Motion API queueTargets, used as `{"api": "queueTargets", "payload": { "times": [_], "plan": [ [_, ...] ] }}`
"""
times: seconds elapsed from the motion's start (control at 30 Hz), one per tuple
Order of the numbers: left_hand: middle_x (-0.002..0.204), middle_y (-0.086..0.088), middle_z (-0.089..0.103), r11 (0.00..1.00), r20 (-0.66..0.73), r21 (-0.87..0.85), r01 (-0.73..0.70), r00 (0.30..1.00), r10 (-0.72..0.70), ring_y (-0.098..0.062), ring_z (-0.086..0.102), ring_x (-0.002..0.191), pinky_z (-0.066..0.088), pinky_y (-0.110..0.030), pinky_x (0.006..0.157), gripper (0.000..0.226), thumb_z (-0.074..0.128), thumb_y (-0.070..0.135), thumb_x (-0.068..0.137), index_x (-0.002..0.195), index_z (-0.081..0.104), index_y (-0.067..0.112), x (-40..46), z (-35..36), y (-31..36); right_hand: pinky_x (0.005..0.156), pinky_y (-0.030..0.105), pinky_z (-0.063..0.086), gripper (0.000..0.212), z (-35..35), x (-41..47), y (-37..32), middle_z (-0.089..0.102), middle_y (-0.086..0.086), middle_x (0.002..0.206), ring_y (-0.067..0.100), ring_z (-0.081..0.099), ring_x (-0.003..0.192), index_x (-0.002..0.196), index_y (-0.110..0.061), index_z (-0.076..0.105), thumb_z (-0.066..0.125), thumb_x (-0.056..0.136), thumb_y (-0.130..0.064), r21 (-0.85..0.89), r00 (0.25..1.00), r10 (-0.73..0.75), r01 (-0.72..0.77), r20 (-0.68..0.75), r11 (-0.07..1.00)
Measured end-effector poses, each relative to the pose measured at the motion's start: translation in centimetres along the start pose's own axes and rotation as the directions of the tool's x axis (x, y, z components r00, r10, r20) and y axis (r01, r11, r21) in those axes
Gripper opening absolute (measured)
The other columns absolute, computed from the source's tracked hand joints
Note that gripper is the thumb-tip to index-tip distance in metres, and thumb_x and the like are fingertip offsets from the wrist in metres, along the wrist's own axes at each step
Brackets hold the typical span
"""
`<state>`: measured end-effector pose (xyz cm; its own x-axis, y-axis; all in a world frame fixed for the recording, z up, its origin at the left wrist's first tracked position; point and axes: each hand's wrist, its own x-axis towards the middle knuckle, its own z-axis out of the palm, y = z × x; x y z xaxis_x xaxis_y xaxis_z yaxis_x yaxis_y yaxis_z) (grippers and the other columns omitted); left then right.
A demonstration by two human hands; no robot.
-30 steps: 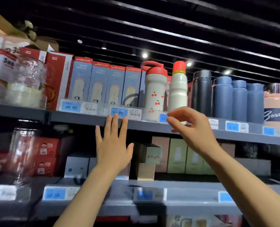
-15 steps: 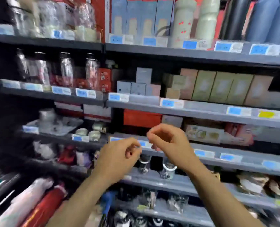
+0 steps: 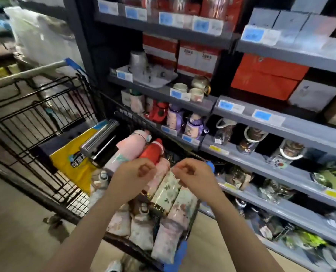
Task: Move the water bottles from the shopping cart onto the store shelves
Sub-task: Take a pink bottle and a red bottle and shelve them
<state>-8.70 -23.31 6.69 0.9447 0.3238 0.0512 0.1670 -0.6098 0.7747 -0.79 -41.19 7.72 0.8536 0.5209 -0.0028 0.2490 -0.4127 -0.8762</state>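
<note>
We hold our left hand (image 3: 132,178) and right hand (image 3: 195,176) over the bottles (image 3: 166,191) in the cart (image 3: 45,122), fingers loosely curled, pinching nothing.

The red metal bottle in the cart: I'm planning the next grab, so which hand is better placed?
Left, probably. The left hand hovers empty just below the red metal bottle; the right hand sits farther right, over the floral-wrapped bottle.

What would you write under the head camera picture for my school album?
Two empty hands, left hand and right hand, hover over bottles piled in a shopping cart beside store shelves.
</note>
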Motion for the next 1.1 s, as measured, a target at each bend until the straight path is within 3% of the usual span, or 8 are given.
{"api": "queueTargets", "payload": {
  "times": [0.17,0.3,0.37,0.47,0.6,0.7,0.93,1.1],
  "plan": [
    [0.086,0.010,0.067,0.996,0.007,-0.007,0.086,0.996,-0.086,-0.010,0.063,0.077,0.049,-0.029,0.073,0.011,0.069,0.040,0.081,0.087,0.061,0.034,5.8,-4.2,-11.0,0.077,0.037,0.053,0.014,10.0,5.6,0.6,0.062,-0.010,0.077,0.017,0.063,0.078,0.076,-0.031,0.062,0.068,0.087,-0.024,0.084,0.966,0.249,-0.243,-0.072,0.966],
    [0.114,-0.002,0.060,0.980,0.046,0.082,0.180,0.982,-0.184,-0.024,0.058,0.105,0.048,-0.043,0.089,0.075,0.058,0.068,0.062,0.120,0.058,0.020,10.8,-5.1,-17.4,0.076,0.035,0.053,0.009,14.3,7.7,1.4,0.061,-0.011,0.085,0.014,0.061,0.080,0.083,-0.032,0.061,0.068,0.087,-0.028,0.096,0.907,0.411,-0.403,-0.087,0.910],
    [0.123,-0.009,0.054,0.969,0.134,0.075,0.235,0.961,-0.244,-0.028,0.053,0.114,0.045,-0.046,0.094,0.093,0.068,0.067,0.059,0.133,0.048,0.013,13.7,-4.4,-18.7,0.075,0.034,0.052,0.007,14.7,8.3,1.6,0.061,-0.012,0.087,0.013,0.060,0.080,0.086,-0.031,0.061,0.068,0.087,-0.031,0.090,0.873,0.472,-0.464,-0.123,0.881],
    [0.128,-0.007,0.050,0.935,0.214,-0.080,0.346,0.922,-0.323,-0.026,0.052,0.117,0.047,-0.042,0.094,0.101,0.085,0.051,0.058,0.140,0.037,0.016,17.0,-2.7,-19.8,0.077,0.033,0.052,0.008,14.9,8.6,1.8,0.061,-0.013,0.092,0.011,0.060,0.084,0.091,-0.030,0.061,0.066,0.088,-0.034,0.100,0.813,0.558,-0.549,-0.163,0.830],
    [0.128,0.009,0.051,0.942,0.236,-0.202,0.267,0.947,-0.218,-0.010,0.052,0.116,0.046,-0.032,0.096,0.106,0.088,0.053,0.051,0.141,0.033,0.047,19.3,-0.6,-20.5,0.084,0.037,0.054,0.006,15.4,8.5,2.2,0.061,-0.012,0.096,0.012,0.062,0.090,0.092,-0.031,0.060,0.065,0.089,-0.033,0.115,0.749,0.646,-0.635,-0.147,0.764],
    [0.137,0.005,0.050,0.958,0.230,-0.174,0.229,0.955,-0.187,-0.016,0.050,0.125,0.047,-0.045,0.099,0.131,0.081,0.077,0.035,0.147,0.025,0.038,20.0,1.1,-21.6,0.087,0.040,0.054,0.009,16.2,8.4,3.0,0.061,-0.011,0.098,0.011,0.063,0.092,0.093,-0.032,0.062,0.065,0.088,-0.038,0.129,0.702,0.697,-0.685,-0.147,0.717],
    [0.129,0.004,0.050,0.951,0.192,-0.204,0.231,0.962,-0.193,-0.017,0.051,0.117,0.047,-0.046,0.095,0.108,0.080,0.052,0.048,0.143,0.031,0.035,19.2,0.5,-20.7,0.089,0.046,0.054,0.014,17.8,9.4,3.2,0.062,-0.010,0.098,0.015,0.064,0.091,0.098,-0.033,0.062,0.065,0.085,-0.038,0.223,0.621,0.774,-0.743,-0.123,0.631],
    [0.116,0.010,0.052,0.938,0.126,-0.273,0.212,0.975,-0.184,-0.015,0.055,0.105,0.052,-0.042,0.082,0.086,0.083,0.050,0.050,0.124,0.040,0.044,17.4,-2.9,-19.9,0.093,0.043,0.051,0.062,17.6,12.0,2.3,0.058,-0.004,0.115,0.016,0.059,0.103,0.134,-0.022,0.041,0.072,0.083,-0.038,0.236,0.589,0.804,-0.771,-0.089,0.591]
  ]
}}
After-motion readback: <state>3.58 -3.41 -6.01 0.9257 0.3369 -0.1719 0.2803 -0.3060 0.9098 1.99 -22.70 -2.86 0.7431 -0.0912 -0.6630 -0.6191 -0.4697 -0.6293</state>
